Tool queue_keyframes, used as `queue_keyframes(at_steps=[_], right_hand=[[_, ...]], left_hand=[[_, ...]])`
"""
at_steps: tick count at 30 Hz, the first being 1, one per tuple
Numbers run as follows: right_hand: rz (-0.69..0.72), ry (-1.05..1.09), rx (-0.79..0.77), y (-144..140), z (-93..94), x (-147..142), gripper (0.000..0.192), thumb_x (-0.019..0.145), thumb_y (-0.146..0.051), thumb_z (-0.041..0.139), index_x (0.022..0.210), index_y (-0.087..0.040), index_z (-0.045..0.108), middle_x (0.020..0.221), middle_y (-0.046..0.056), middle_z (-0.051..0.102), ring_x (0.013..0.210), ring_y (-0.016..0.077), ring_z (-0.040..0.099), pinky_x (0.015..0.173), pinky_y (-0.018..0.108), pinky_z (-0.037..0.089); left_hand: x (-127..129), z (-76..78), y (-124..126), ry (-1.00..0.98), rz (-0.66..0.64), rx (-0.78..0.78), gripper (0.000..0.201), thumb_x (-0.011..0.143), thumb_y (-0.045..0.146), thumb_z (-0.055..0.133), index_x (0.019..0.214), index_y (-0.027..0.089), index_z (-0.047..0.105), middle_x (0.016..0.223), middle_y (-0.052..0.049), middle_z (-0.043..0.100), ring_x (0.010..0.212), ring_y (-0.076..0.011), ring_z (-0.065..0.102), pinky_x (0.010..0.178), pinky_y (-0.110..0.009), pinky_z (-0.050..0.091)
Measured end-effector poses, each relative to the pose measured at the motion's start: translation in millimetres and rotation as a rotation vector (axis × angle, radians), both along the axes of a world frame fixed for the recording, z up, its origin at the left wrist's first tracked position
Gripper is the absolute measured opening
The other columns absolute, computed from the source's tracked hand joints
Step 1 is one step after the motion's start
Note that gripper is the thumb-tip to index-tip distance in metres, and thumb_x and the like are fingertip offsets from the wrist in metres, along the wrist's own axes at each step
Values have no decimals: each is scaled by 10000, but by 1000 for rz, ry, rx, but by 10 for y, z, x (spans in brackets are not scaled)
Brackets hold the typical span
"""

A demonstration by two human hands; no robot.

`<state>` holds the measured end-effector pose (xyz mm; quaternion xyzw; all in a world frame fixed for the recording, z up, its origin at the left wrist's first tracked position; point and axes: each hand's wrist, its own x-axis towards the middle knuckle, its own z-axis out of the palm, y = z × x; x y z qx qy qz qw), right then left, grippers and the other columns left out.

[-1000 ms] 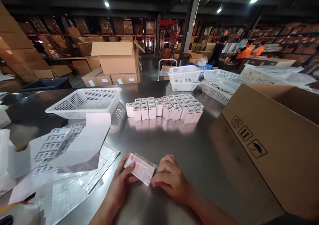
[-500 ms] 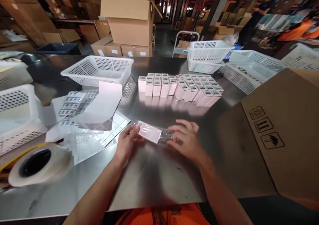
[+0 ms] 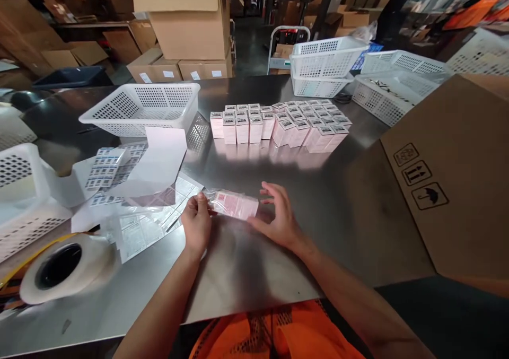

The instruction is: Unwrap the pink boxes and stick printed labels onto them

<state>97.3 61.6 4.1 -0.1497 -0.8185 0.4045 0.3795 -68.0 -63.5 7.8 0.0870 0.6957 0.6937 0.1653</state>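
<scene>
**Seat the carton squarely in its clear sleeve**

The small pink carton [image 3: 234,205] lies in a clear bag just below the frame's centre, on the steel table [image 3: 254,263]. Your left hand [image 3: 198,224] pinches the bag's left end; your right hand [image 3: 278,218] rests spread and open against the right end. Hold the pinch firm, press the film flat, and keep clear of the label sheets [image 3: 119,178] at left.

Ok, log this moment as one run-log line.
left hand: grips end of bagged box | right hand: open, touching its other end | bagged box: flat on steel table | behind: rows of small white boxes
</scene>
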Motion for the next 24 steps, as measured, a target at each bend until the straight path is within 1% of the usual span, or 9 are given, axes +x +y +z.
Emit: queue_keyframes(at_steps=[3,6,8,11,13,17,21,23,24], right_hand=[[27,70,-154,43,5,3,604,812,-318,747,1352,-317,477,1308,99,463,1125,233,585,748,345,616],[89,-64,-380,149,18,-3,757,642,-400,878,1311,-289,543,1306,101,476,1175,269,549,698,304,593],[68,-130,-567,223,2,-7,771,615,-469,879,1287,-265,561,1275,101,500,1082,247,596,642,278,571],[86,-181,-772,277,-41,-15,576,778,-627,693,1160,-204,603,1018,81,609,781,184,657,518,267,541],[98,-164,-814,269,-54,-33,543,826,-650,623,1121,-195,603,927,64,630,721,167,648,509,259,533],[91,-42,-825,262,8,-79,626,711,-560,791,1201,-249,558,1090,49,618,885,147,630,649,229,542],[270,-49,-851,341,140,-49,813,511,-567,901,1185,-238,586,947,18,630,752,161,636,600,296,572],[355,-60,-853,352,201,-21,904,413,-606,915,1170,-211,618,894,18,639,713,176,639,598,345,592],[380,-54,-851,337,224,-16,921,407,-631,905,1175,-206,626,897,23,648,721,181,644,613,355,597]], left_hand=[[50,20,50,-81,-30,46,439,882,545,523,599,218,445,480,50,450,486,-119,529,533,-238,455],[140,16,100,-173,-129,96,485,850,629,494,595,223,423,477,45,436,434,-108,452,442,-232,368],[213,12,108,-206,-210,117,497,759,649,617,604,217,428,499,52,441,429,-91,401,420,-222,314],[302,17,79,-204,-298,163,573,604,499,828,580,215,330,526,75,402,485,-73,374,475,-205,327],[337,22,46,-183,-326,200,621,598,453,850,573,209,280,540,76,382,527,-75,375,523,-202,345],[369,11,-17,-163,-380,221,535,667,448,831,545,193,377,555,56,417,547,-86,370,528,-215,326],[350,5,-48,-220,-436,259,518,654,473,851,535,185,438,525,56,418,516,-80,358,494,-210,318],[319,26,-42,-315,-442,314,490,627,511,860,578,187,496,554,48,485,529,-84,420,479,-200,337],[300,41,-35,-372,-434,348,483,608,513,871,600,189,513,592,40,538,549,-88,462,470,-194,347]])
